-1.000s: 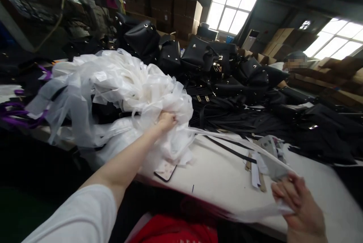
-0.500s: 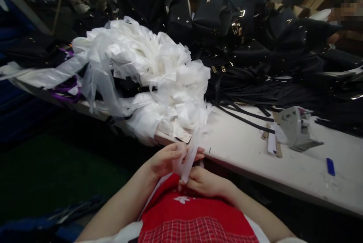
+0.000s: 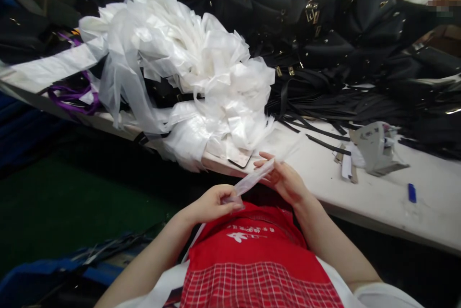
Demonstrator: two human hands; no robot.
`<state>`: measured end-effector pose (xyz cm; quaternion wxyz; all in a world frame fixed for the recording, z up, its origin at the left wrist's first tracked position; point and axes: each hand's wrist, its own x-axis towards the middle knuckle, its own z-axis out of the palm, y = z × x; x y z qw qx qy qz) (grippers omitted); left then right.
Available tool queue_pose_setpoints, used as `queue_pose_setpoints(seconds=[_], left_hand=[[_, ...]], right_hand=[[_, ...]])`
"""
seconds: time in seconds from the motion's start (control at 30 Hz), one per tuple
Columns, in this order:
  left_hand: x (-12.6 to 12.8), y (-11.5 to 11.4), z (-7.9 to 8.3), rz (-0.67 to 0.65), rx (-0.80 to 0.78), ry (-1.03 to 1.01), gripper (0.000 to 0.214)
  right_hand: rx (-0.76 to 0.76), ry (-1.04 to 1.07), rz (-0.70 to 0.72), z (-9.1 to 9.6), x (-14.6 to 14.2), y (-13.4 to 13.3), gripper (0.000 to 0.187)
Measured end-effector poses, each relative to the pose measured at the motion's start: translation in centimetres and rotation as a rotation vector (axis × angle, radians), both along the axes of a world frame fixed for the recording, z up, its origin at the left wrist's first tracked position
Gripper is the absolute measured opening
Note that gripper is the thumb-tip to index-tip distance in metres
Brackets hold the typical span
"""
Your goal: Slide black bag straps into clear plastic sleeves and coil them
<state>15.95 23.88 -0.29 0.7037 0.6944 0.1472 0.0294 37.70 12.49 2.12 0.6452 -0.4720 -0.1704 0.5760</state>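
Observation:
A narrow clear plastic bag (image 3: 254,177) is stretched between my two hands, just in front of my red apron. My left hand (image 3: 213,204) pinches its lower end. My right hand (image 3: 283,179) holds the upper end, fingers curled round it, above the edge of the white table (image 3: 317,181). Just beyond them a big heap of the same white plastic bags (image 3: 187,68) lies on the table, with a phone (image 3: 239,158) half under its near edge.
Black handbags (image 3: 324,34) and loose black straps (image 3: 317,130) cover the far half of the table. Paper tags and a grey folded card (image 3: 374,147) lie at the right, with a small blue object (image 3: 411,192) nearer the edge. Another person sits at the far right.
My left hand let go of the heap and came back to my lap. Both hands now hold one bag, and have pulled it out lengthwise between them. The view tilted down.

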Motion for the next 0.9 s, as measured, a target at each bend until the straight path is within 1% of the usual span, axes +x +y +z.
queue_pose_setpoints(seconds=[0.07, 0.17, 0.3, 0.4, 0.47, 0.5, 0.57, 0.63, 0.7, 0.77, 0.83, 0.9], left_hand=[[-0.2, -0.1, -1.3, 0.007, 0.045, 0.04, 0.026], [-0.5, -0.2, -2.3, 0.007, 0.099, 0.075, 0.025], [-0.8, 0.1, -2.7, -0.023, 0.148, 0.1, 0.025], [-0.7, 0.6, -2.5, -0.003, 0.244, 0.116, 0.021], [-0.3, 0.8, -1.8, 0.057, 0.327, 0.11, 0.019], [0.0, 0.8, -1.3, 0.082, 0.346, 0.099, 0.018], [0.9, 0.7, 0.0, 0.081, 0.335, 0.05, 0.016], [2.3, 0.3, 1.2, 0.054, 0.313, -0.023, 0.016], [3.7, -0.3, 2.1, 0.022, 0.297, -0.097, 0.016], [4.8, -0.7, 2.2, -0.013, 0.287, -0.132, 0.015], [5.5, -1.2, 1.9, -0.041, 0.284, -0.111, 0.019], [5.7, -1.5, 1.4, -0.041, 0.286, -0.055, 0.021]], right_hand=[[-0.084, -0.06, -0.159, -0.4, 1.1, 0.1, 0.04], [-0.11, -0.164, -0.308, -1.0, 2.6, 0.1, 0.037], [-0.116, -0.297, -0.44, -1.1, 4.2, -0.3, 0.036], [-0.131, -0.471, -0.48, -0.8, 4.9, -0.7, 0.038], [-0.168, -0.597, -0.446, -0.6, 4.8, -0.9, 0.039], [-0.185, -0.65, -0.403, -0.5, 4.5, -0.9, 0.039], [-0.191, -0.716, -0.27, -0.4, 3.4, -0.9, 0.038], [-0.158, -0.73, -0.102, -0.3, 1.9, -0.9, 0.034], [-0.125, -0.737, 0.046, -0.3, 0.3, -0.9, 0.031], [-0.112, -0.748, 0.124, -0.4, -0.6, -1.0, 0.035], [-0.119, -0.762, 0.133, -0.5, -0.9, -1.2, 0.041], [-0.128, -0.771, 0.115, -0.5, -0.5, -1.5, 0.043]])
